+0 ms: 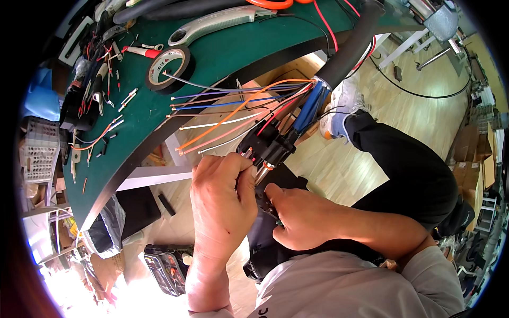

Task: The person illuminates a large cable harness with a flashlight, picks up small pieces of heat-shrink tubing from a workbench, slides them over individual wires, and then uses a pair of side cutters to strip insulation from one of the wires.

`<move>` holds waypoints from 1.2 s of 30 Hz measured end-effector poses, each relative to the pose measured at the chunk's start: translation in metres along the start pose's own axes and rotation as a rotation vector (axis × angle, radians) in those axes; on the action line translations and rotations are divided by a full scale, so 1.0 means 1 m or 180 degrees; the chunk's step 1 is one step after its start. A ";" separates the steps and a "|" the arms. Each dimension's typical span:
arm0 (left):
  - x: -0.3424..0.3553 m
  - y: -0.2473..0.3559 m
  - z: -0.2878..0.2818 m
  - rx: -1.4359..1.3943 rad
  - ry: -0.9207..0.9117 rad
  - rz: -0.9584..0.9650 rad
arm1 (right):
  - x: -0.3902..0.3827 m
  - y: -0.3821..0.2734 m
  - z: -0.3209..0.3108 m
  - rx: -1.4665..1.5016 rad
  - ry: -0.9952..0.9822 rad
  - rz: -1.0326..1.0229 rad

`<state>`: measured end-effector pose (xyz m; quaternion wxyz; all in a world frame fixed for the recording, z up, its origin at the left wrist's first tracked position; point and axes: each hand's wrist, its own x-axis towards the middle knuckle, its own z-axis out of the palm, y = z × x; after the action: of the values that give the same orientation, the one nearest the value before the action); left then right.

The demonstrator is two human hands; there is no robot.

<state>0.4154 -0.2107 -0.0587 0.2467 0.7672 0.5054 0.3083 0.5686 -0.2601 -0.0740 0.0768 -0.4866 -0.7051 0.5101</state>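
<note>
My left hand (222,196) is closed, thumb and forefinger pinched at the near left side of a black plastic connector (270,143). A small metallic and red bit shows beside the fingertips; what they pinch is mostly hidden. My right hand (305,214) wraps around a dark-handled tool (265,200), partly covered by the fingers. A metal piece with an orange ring (268,166) lies between the tool and the connector. From the end of a thick black cable (350,50), several loose coloured wires (228,119) fan out leftward, and blue ones (312,108) run down toward the connector.
On the green-topped table (222,53) lie a roll of black tape (185,66), a grey curved handle piece (217,25), a red-handled tool (142,51) and wire offcuts (108,132). A toolbox (167,267) stands on the floor, and cardboard boxes (467,169) at the right.
</note>
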 end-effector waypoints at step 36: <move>-0.001 0.004 0.003 0.0436 -0.0017 -0.0024 | 0.002 -0.003 -0.006 0.0115 -0.0309 -0.0083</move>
<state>0.4196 -0.2129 -0.0582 0.1960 0.7812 0.5276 0.2701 0.5695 -0.2551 -0.0695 0.0578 -0.4506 -0.7050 0.5447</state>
